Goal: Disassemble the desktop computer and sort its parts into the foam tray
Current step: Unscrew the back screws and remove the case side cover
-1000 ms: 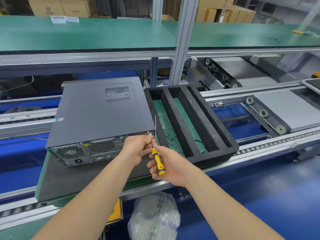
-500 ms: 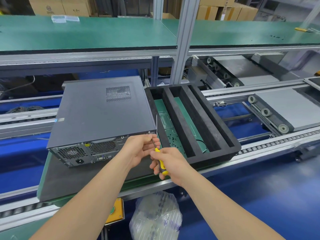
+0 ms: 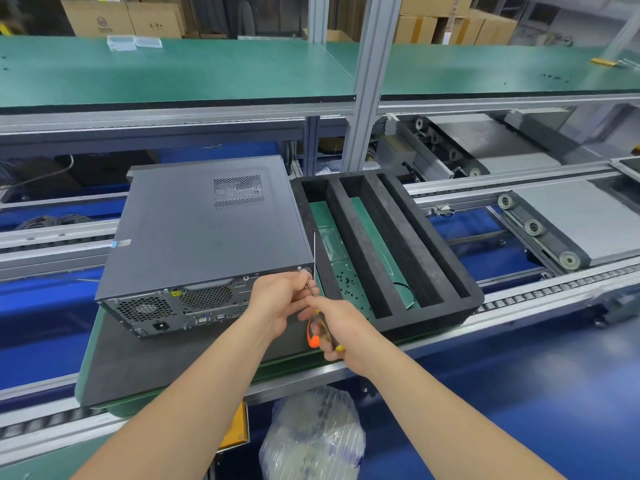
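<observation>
Two hands on one screwdriver (image 3: 312, 336) here: our right hand (image 3: 341, 327) grips the handle, our left hand (image 3: 280, 303) pinches the shaft at the desktop computer's (image 3: 207, 237) rear corner. It's lying flat on the dark mat (image 3: 138, 368), foam tray (image 3: 426, 317) just beside it.

Right hand (image 3: 341, 327) grips screwdriver (image 3: 314, 336) handle, left hand (image 3: 280, 299) pinches its shaft at desktop computer (image 3: 207, 230) rear corner. Foam tray (image 3: 426, 318) just right of both hands.
</observation>
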A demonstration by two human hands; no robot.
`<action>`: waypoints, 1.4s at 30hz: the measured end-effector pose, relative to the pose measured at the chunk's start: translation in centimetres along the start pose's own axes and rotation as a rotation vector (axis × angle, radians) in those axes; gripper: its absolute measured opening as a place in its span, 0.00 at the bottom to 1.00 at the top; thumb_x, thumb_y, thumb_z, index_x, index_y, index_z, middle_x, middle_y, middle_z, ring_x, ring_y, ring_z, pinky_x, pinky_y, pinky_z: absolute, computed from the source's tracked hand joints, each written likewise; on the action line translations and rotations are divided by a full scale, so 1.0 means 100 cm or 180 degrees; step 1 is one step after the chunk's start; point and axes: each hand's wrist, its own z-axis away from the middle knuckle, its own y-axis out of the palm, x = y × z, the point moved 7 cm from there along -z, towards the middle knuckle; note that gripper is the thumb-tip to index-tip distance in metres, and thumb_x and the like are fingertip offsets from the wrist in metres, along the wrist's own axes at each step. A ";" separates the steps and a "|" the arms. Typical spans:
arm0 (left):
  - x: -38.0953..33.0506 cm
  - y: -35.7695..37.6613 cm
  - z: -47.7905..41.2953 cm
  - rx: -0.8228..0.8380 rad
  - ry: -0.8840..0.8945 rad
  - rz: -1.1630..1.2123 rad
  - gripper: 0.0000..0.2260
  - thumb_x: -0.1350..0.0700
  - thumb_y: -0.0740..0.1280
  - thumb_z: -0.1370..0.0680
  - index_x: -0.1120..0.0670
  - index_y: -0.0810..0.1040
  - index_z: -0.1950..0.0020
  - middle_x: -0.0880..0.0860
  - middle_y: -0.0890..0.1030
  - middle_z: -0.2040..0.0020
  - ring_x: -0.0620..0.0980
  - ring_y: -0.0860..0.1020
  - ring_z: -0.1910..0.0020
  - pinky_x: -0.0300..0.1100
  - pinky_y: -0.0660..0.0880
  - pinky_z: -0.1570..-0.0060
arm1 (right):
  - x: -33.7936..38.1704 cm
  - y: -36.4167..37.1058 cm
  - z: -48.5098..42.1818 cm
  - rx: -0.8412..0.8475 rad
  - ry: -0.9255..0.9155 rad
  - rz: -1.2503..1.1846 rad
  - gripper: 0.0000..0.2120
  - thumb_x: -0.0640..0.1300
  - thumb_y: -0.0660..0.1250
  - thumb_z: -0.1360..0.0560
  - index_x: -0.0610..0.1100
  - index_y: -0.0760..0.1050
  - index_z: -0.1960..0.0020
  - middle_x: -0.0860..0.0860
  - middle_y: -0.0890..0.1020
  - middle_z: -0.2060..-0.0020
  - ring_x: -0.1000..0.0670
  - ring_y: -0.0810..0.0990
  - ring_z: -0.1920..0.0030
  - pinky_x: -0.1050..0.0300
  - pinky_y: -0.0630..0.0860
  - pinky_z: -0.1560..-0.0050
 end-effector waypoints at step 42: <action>0.009 0.000 0.002 0.0301 -0.0380 0.0328 0.13 0.61 0.68 0.23 0.63 0.81 0.39 0.59 0.87 0.49 0.55 0.87 0.54 0.48 0.85 0.56 | 0.006 -0.003 0.004 -0.0146 -0.0633 -0.0227 0.10 0.43 0.72 0.20 0.35 0.82 0.47 0.40 0.82 0.62 0.48 0.81 0.68 0.52 0.81 0.67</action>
